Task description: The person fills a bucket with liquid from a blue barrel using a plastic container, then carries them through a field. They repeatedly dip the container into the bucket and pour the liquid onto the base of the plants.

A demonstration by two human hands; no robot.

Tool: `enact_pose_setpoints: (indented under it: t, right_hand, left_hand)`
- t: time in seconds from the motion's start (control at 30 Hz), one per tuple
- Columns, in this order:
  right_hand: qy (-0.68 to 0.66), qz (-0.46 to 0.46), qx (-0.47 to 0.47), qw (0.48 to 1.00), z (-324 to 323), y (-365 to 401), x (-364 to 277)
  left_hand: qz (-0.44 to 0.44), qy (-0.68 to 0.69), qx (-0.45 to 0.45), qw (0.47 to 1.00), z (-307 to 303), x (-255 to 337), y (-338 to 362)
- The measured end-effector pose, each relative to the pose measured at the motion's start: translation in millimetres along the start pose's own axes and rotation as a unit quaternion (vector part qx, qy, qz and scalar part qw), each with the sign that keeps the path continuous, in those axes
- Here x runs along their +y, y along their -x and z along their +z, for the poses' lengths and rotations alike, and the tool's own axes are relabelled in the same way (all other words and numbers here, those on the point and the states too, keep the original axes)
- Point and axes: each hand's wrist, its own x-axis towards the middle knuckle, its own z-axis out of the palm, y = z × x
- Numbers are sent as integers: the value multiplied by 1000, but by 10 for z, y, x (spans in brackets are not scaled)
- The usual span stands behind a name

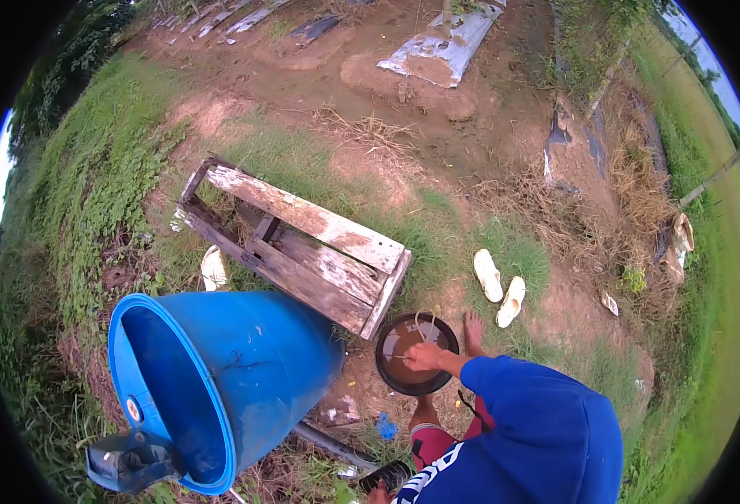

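A round black bucket (pixel 384 375) of brown, muddy-looking water stands on the ground in front of my bare feet. Over the water is my right hand (pixel 423 356), its fingers closed; a thin pale stick-like piece (pixel 394 357) pokes out from it. Beside that hand a tan rope-like loop (pixel 420 324) rises at the bucket's far side. At the bottom edge my left hand (pixel 378 496) is mostly cut off, next to a dark ribbed cylinder (pixel 388 475). It appears to hold the cylinder, whose exact kind I cannot make out.
A big blue plastic drum (pixel 260 353) lies tipped at left, its mouth facing me, with a cut dark container (pixel 130 462) at its rim. Behind it is a weathered wooden bench (pixel 302 218). Pale clogs (pixel 500 286) lie at right. A blue scrap (pixel 386 427) and a pipe (pixel 332 443) are nearby.
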Motion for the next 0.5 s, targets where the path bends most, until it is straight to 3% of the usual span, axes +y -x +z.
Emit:
enact_pose_setpoints:
  t: [0.07,0.1,0.13,0.2,0.23,0.4,0.5]
  right_hand:
    - [-50,10,-156,986,26,-49,30]
    - [-213,78,-220,949,23,-57,39]
    - [-214,79,-224,947,42,-39,27]
    - [-233,267,-361,863,52,-41,27]
    - [-267,265,-395,838,46,-17,48]
    - [-335,210,-421,817,-9,87,109]
    - [-341,257,-419,801,-148,96,129]
  left_hand:
    - [-7,2,4,1000,-7,-61,87]
    - [-9,3,6,1000,-1,-73,104]
    - [-12,5,9,1000,-6,-91,140]
    - [-17,16,15,1000,23,-153,210]
    - [-21,22,19,999,23,-187,249]
    - [-39,58,38,997,102,-349,449]
    - [-50,122,57,990,208,-587,436]
